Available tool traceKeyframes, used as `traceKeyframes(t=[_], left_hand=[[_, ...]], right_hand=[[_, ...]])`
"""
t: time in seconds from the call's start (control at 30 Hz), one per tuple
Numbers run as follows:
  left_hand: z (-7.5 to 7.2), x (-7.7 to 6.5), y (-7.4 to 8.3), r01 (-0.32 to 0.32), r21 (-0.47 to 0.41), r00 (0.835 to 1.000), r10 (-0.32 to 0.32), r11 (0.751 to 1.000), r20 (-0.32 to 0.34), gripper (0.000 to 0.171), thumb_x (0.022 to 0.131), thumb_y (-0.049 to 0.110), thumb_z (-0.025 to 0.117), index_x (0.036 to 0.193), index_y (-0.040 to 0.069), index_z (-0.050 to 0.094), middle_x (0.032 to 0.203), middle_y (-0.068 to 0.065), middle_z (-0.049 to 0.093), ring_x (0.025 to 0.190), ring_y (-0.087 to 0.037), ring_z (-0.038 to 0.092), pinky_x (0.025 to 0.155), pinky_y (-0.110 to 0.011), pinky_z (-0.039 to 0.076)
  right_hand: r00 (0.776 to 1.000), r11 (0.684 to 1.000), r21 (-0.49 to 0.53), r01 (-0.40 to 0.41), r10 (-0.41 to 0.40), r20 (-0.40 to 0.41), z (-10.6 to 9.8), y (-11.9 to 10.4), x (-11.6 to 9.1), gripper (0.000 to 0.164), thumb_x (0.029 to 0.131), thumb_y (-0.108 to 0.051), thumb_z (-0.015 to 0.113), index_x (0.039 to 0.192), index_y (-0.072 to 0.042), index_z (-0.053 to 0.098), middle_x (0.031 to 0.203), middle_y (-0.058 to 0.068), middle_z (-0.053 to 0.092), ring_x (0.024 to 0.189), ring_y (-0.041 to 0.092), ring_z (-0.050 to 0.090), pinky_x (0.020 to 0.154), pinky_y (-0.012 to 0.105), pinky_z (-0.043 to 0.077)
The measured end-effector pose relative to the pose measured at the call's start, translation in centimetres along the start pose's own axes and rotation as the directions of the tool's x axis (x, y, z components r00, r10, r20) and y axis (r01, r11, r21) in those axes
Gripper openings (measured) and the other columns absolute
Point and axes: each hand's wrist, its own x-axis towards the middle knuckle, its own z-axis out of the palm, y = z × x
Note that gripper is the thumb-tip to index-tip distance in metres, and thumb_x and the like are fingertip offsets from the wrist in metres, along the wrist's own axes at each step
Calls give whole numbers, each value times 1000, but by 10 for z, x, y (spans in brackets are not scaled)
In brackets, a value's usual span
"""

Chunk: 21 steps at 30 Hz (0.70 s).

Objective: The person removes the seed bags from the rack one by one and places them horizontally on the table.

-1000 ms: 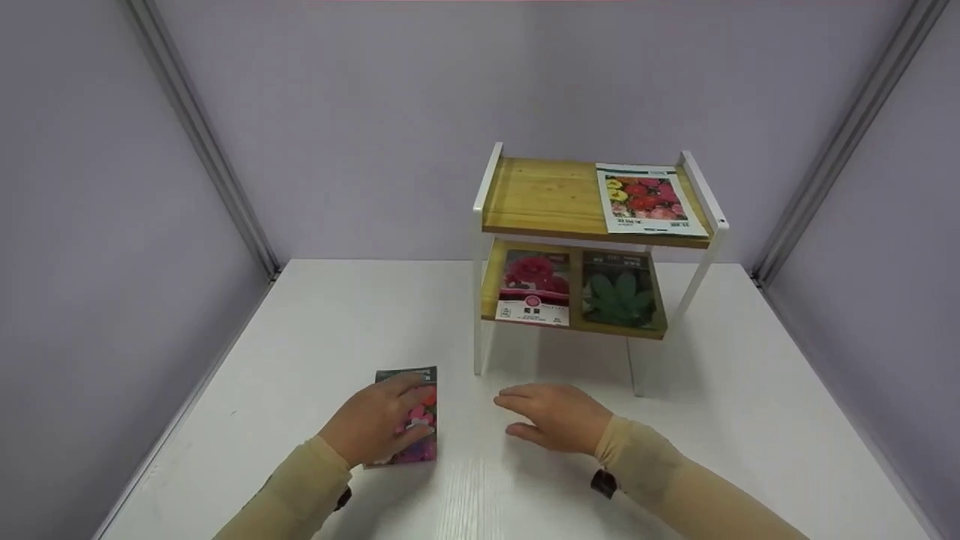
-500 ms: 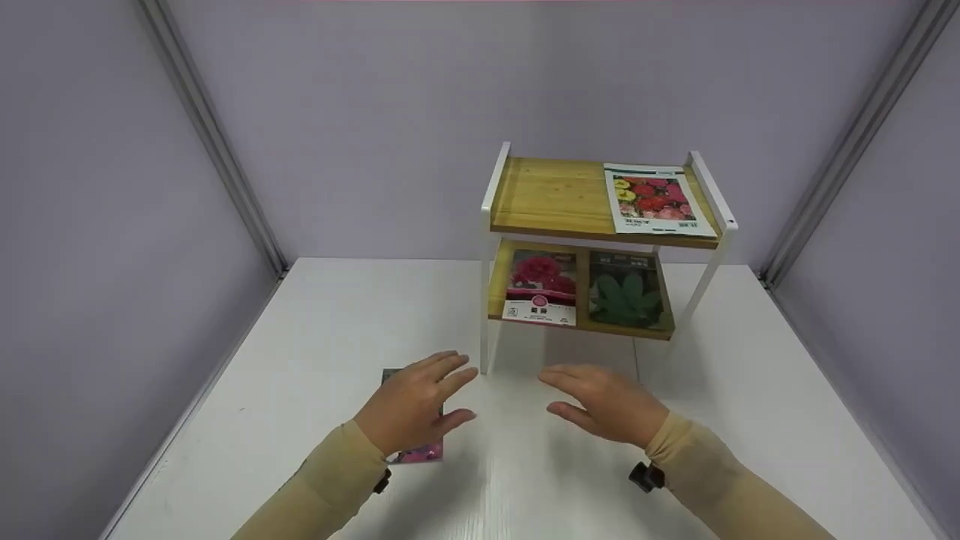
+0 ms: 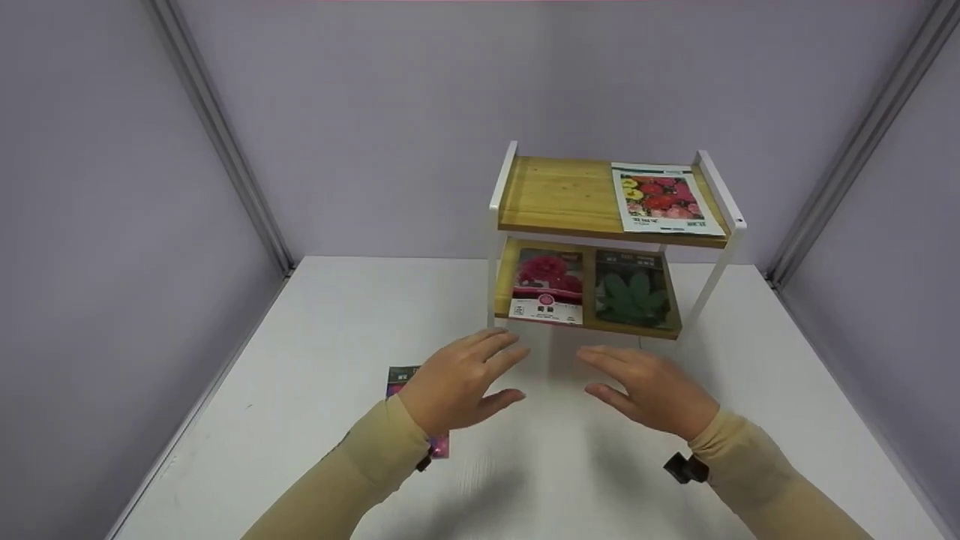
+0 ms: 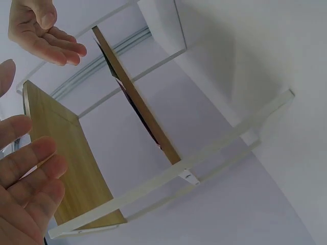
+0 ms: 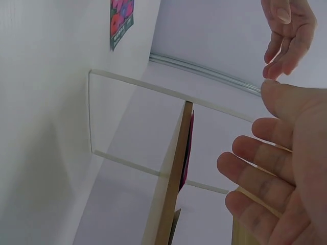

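Observation:
My left hand (image 3: 459, 384) hovers over the table with fingers extended and thumb apart, holding nothing. Below it lies a seed packet (image 3: 402, 374) with a dark top and bright flowers, partly covered by the hand and sleeve. To the right, my right hand (image 3: 654, 388) is likewise raised, fingers extended toward the left hand. Both hands are in front of a two-tier wooden shelf (image 3: 559, 189) with a white frame. In the right wrist view the table's flower packet (image 5: 121, 20) shows at the top, and my right palm (image 5: 311, 173) is bare.
On the shelf's upper tier, at the right, lies a white-bordered flower packet (image 3: 661, 198). The lower tier bears a pink-flower packet (image 3: 548, 285) and a dark green-leaf packet (image 3: 634, 291). Pale walls with metal corner strips (image 3: 225, 135) enclose the white table (image 3: 315, 330).
My left hand has lifted off the flower packet and moved right and forward. My right hand has also moved right and forward. The packet stays on the table.

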Motion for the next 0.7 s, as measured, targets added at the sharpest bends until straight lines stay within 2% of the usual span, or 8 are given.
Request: traceKeyframes(t=[0.33,0.53,0.7], left_hand=[[-8,30,3,-64,51,996,67,997,-56,54,86,41,71,129,10,58,126,-8,62,119,-24,56,100,-35,45],[-14,47,3,-73,65,995,77,995,-65,54,85,38,72,129,10,58,127,-9,61,119,-25,56,101,-35,44],[-16,60,3,-77,91,995,83,993,-53,53,88,41,67,131,11,57,127,-9,62,120,-25,56,104,-34,41]], right_hand=[[997,997,-68,21,-26,-66,-26,7,0,53,80,-20,79,129,-9,61,120,6,66,102,19,66,81,35,56],[990,995,-87,58,-69,-124,-40,11,2,57,76,-14,82,128,-6,61,121,8,65,102,22,66,78,37,57],[991,992,-115,49,-63,-120,-51,13,0,56,77,-15,80,128,-5,61,122,9,65,103,23,66,78,37,57]])
